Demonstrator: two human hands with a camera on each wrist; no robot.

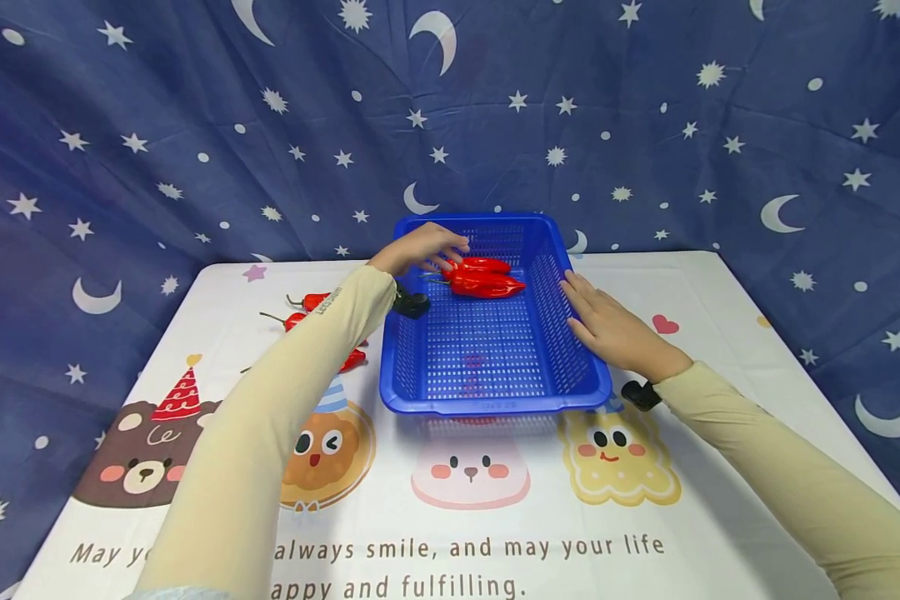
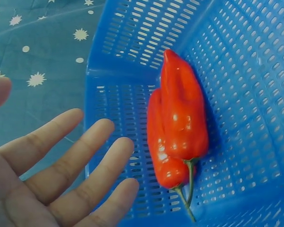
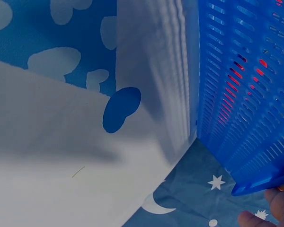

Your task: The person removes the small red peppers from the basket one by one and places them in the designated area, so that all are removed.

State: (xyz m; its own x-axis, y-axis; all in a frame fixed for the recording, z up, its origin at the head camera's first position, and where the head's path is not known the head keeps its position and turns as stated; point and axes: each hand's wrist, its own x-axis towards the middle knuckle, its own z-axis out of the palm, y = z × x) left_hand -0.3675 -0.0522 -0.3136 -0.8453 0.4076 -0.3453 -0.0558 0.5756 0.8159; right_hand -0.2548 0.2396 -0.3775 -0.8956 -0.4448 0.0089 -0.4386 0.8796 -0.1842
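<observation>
Two red peppers (image 1: pixel 487 287) with green stems lie side by side toward the back of a blue plastic basket (image 1: pixel 495 407). My left hand (image 1: pixel 418 248) hovers over the basket's back left part, its fingers spread and holding nothing. In the left wrist view the fingertips (image 2: pixel 124 145) are close beside the peppers (image 2: pixel 182 118). My right hand (image 1: pixel 617 332) rests against the basket's right rim with its fingers nearly straight. The right wrist view shows only a few of its fingers (image 3: pixel 281 203) at the rim.
Several more red peppers (image 1: pixel 352 360) lie on the table left of the basket, partly hidden by my left sleeve (image 1: pixel 270 433). A white cloth (image 1: pixel 420 525) with cartoon prints covers the table. Behind it hangs a dark blue curtain (image 1: pixel 495 133) with moons and stars.
</observation>
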